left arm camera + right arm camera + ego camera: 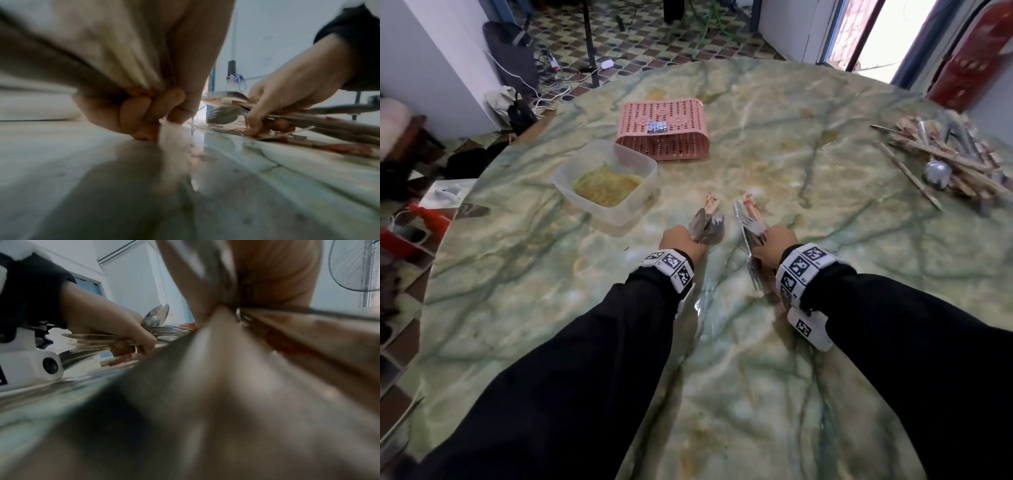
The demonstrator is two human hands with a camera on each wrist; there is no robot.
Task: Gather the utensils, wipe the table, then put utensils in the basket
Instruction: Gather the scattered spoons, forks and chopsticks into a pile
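At frame centre, the left hand [678, 240] grips a bundle of spoons and chopsticks [707, 219]; the right hand [777, 245] clutches forks and chopsticks [751, 219] beside it. The pink basket [664, 130] sits above on the green marble table [756, 377]; a utensil pile [948, 161] lies right.

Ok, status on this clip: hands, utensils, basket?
Left hand grips metal spoons and chopsticks; right hand grips forks and chopsticks. Pink perforated plastic basket overturned. Loose utensil pile far right.
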